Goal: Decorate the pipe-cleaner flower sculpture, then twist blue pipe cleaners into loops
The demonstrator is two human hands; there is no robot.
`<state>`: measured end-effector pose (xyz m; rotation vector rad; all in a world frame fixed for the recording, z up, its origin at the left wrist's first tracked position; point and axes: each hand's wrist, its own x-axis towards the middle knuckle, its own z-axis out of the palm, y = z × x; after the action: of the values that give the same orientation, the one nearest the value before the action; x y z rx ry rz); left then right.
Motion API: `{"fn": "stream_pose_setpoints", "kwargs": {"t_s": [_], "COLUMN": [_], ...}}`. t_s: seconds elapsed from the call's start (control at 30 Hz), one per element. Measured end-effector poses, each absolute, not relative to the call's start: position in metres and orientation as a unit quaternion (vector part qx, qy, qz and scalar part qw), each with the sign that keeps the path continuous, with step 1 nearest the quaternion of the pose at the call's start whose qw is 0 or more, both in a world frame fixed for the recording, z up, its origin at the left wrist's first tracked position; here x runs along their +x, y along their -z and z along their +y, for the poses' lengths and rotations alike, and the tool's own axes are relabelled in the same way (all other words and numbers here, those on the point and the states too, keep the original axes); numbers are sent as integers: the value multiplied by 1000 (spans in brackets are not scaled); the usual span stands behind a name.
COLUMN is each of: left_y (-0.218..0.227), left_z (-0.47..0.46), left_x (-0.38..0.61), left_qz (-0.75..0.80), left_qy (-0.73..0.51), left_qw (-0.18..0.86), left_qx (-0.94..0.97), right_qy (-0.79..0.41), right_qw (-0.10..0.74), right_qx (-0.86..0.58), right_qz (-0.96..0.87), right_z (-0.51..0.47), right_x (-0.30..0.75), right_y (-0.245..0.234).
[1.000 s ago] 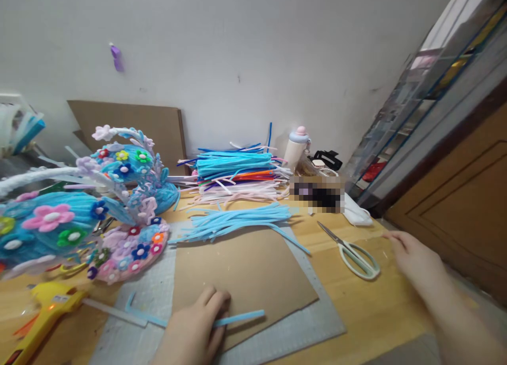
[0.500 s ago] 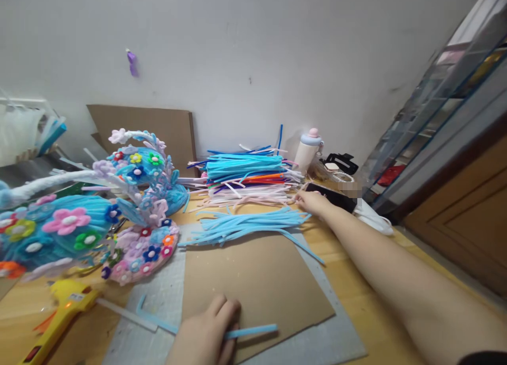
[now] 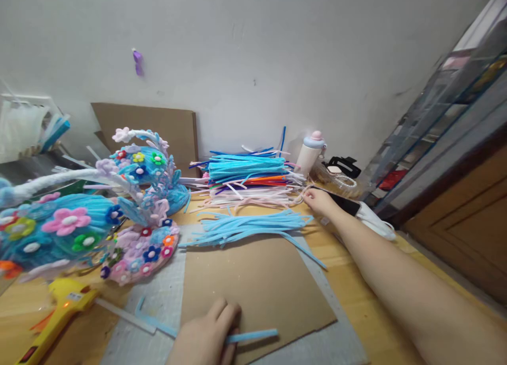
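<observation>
The brown cardboard sheet (image 3: 253, 286) lies on a grey mat (image 3: 336, 336) on the table (image 3: 348, 293), and the left hand (image 3: 209, 328) rests over the sheet's near left part. Its fingers are curled down on a light blue fuzzy strip (image 3: 255, 335), gripping it; the straight end pokes out over the sheet. Left of the sheet, a light blue length with a bent tip (image 3: 152, 321) runs under the same hand, which hides whether the two are one piece.

The right hand (image 3: 320, 202) reaches past the sheet's far right corner, fingertips drawn together beside a dark phone (image 3: 344, 202). I cannot tell whether the fingers pinch anything.

A loose bundle of light blue strips (image 3: 253, 226) lies along the sheet's far edge, one strand trailing down past the right corner. Behind that, farther from the sheet, a taller pile of coloured strips (image 3: 247, 169) stacks turquoise over orange, purple, white and pale pink. A white bottle (image 3: 310, 152) stands beyond the sheet, to its right. To the sheet's left are a flower-covered blue ornament (image 3: 65, 222) and, nearer, a yellow glue gun (image 3: 59, 315).
</observation>
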<state>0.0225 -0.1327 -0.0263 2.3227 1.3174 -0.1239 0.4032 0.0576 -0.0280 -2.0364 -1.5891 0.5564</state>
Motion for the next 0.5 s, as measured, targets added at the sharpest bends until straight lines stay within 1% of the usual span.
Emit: {"fn": "stream_pose_setpoints", "kwargs": {"t_s": [0.1, 0.17, 0.23, 0.27, 0.37, 0.43, 0.5], "left_y": [30, 34, 39, 42, 46, 41, 30], "left_z": [-133, -133, -134, -134, -133, -133, -132], "left_x": [22, 21, 22, 22, 28, 35, 44], "left_qz": [483, 491, 512, 522, 525, 502, 470], "left_qy": [43, 15, -58, -104, -232, -309, -377], "left_qw": [236, 249, 265, 273, 314, 403, 570], "left_qx": [842, 835, 815, 802, 757, 700, 558], "right_qy": [-272, -336, -430, -548, -643, -645, -575], "right_qw": [355, 397, 396, 399, 376, 359, 333], "right_qx": [-694, -647, -593, -532, -472, -467, -482], "right_qz": [-564, -558, -553, -507, -472, -487, -571], "right_z": [31, 1, -36, -55, -102, -120, -130], "right_x": [378, 348, 314, 297, 257, 241, 229], "right_y": [7, -1, -4, -4, -3, -6, -13]}}
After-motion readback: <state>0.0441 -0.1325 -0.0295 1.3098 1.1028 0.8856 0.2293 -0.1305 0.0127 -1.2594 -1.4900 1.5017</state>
